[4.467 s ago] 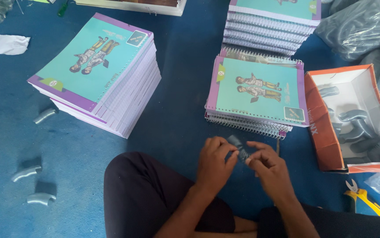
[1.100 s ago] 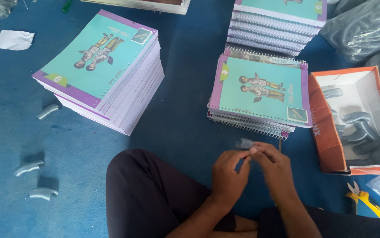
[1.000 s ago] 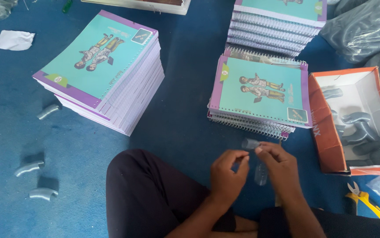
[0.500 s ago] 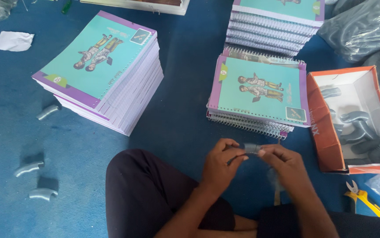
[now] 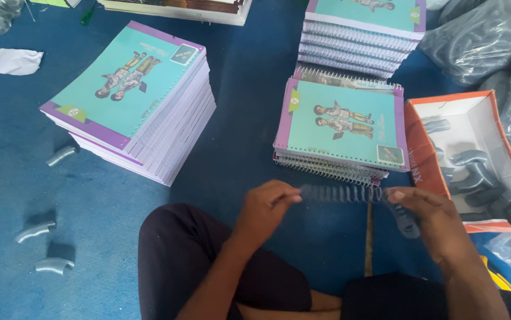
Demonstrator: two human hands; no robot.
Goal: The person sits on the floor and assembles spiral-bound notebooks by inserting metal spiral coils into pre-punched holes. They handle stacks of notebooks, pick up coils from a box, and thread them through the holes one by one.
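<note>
I see my left hand (image 5: 267, 208) and right hand (image 5: 430, 219) each pinching an end of a grey plastic binding coil (image 5: 341, 193), stretched between them above the blue floor (image 5: 238, 89). Just beyond lies a spiral-bound teal booklet stack (image 5: 341, 127); an orange-rimmed cardboard box (image 5: 475, 157) sits right, an unbound teal stack (image 5: 134, 101) far left.

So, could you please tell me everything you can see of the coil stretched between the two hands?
The spiral coil looks grey-blue, semi-transparent and plastic, blurred by motion. It is pulled out roughly level, its loops spread apart, above the blue floor just in front of the spiral-bound stack. The left hand pinches one end; the right hand holds the bunched other end.
</note>
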